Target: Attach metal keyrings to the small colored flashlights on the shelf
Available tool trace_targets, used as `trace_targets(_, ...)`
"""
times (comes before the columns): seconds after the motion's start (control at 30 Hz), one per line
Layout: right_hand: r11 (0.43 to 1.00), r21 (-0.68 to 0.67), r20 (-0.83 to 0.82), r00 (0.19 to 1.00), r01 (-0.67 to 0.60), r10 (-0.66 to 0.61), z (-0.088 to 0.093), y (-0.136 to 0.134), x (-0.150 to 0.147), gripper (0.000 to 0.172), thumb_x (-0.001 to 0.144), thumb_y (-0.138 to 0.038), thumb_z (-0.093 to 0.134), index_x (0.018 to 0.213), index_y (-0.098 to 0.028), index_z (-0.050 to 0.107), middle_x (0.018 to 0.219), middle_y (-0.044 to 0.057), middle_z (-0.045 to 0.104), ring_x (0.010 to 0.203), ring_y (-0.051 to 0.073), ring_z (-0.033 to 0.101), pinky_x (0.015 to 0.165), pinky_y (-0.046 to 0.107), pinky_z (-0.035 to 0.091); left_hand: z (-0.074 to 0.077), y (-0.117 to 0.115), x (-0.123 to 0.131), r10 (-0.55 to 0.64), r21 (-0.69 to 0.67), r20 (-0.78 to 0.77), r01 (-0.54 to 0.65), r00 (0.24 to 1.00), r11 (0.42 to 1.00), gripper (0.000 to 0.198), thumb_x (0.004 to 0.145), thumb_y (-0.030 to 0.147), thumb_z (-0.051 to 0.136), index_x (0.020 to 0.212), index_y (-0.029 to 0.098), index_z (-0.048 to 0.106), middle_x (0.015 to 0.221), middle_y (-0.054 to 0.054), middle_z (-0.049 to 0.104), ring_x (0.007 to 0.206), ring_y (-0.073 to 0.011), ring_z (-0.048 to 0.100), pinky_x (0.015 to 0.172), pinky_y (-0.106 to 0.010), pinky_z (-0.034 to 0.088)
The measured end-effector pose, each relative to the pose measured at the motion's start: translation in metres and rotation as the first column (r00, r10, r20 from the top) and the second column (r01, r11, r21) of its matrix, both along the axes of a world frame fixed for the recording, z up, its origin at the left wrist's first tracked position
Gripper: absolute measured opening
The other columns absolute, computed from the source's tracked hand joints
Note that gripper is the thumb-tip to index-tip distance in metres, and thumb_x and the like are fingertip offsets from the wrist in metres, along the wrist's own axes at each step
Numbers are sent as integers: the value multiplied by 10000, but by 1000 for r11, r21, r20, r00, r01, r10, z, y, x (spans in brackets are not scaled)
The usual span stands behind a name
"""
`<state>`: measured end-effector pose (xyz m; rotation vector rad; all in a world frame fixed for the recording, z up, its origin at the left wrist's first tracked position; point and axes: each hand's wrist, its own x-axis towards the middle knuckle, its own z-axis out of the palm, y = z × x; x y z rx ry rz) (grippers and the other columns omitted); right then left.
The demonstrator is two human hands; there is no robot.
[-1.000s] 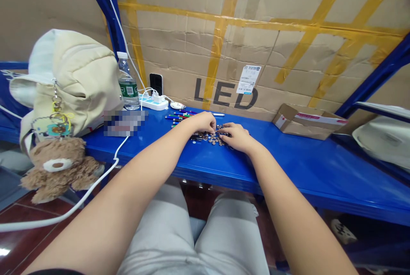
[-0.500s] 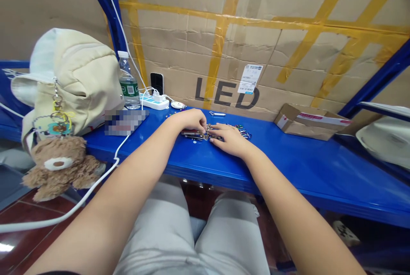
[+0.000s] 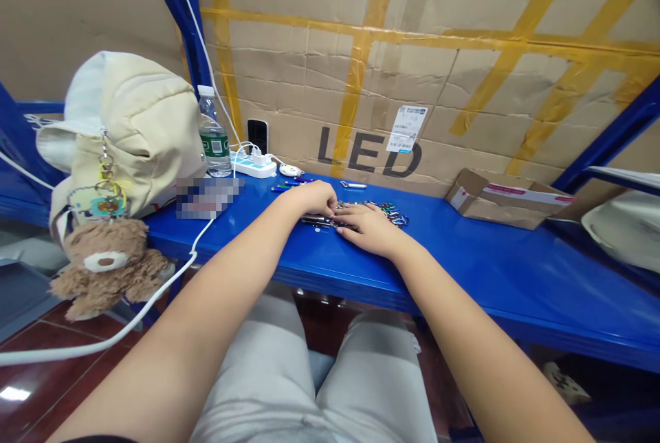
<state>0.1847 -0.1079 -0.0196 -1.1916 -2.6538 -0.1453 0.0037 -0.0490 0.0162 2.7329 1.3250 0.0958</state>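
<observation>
While the left hand (image 3: pixel 311 201) and right hand (image 3: pixel 370 228) lie on metal bits (image 3: pixel 320 221), fingers (image 3: pixel 330 209) loosely curled, coloured clips (image 3: pixel 392 214) now show beyond.

A cardboard sheeting (image 3: pixel 330 78) was found fixed across the rear, crossed by yellow packing tape (image 3: pixel 392 36) and printed "LED". A black wall socket (image 3: pixel 257 135) was set into it. A beige wall (image 3: pixel 77 16) was observed to the left. Blue steel shelving uprights (image 3: pixel 180 9) framed a blue steel shelf (image 3: pixel 515 271). Dark red floor tiles (image 3: pixel 41 340) were recorded below, with a patch of reflected light (image 3: pixel 14 393) on their glossy surface.
</observation>
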Motion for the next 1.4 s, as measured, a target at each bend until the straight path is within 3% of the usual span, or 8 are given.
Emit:
trace_targets(0.13,999,6,13,999,32,-32,-1,3,3,340,924,-381,406,1144,-285,647,1286,35,603,1303,249,421,1055,563,242,5,4,-12,42,-57,49,-39,998,998,177,695,252,673,848,196,743,862,-14,732,761,-127,626,648,-190,413)
trace_targets(0.37,999,30,15,999,-45,45,0,-1,-4,365,913,-382,433,1217,-273,603,1319,53,576,1311,243,415,1052,516,279,9,1,-20,101,-108,-13,-102,995,989,226,676,254,656,878,217,750,833,-3,731,713,-127,614,633,-199,416)
trace_targets(0.53,999,33,44,999,-19,18,2,-3,-4,344,924,-367,415,1165,-274,642,1272,40,614,1300,247,432,1054,520,275,11,-1,-21,155,-97,-62,-161,986,982,197,672,265,652,833,208,750,770,-3,721,652,-117,587,603,-198,398)
trace_targets(0.77,996,48,31,996,-80,79,1,-2,-5,385,914,-383,433,1230,-253,610,1286,45,603,1258,240,473,1040,452,335,5,3,-16,89,-101,-45,-93,995,990,215,677,259,661,865,213,756,837,-14,732,711,-143,616,643,-213,416)
trace_targets(0.9,993,49,33,994,-109,107,1,-1,-3,364,916,-355,429,1175,-227,652,1215,48,648,1199,217,526,1037,395,361,4,1,-12,51,-110,-22,-53,998,993,238,685,235,653,899,205,752,892,-22,738,751,-146,627,658,-206,424)
trace_targets(1.4,994,60,-103,990,-86,92,1,4,7,338,902,-284,428,1090,-218,701,1199,39,655,1130,218,567,1009,379,408,-5,4,-5,2,-148,21,1,1000,989,259,686,295,641,921,207,710,915,-12,727,757,-142,626,617,-202,417)
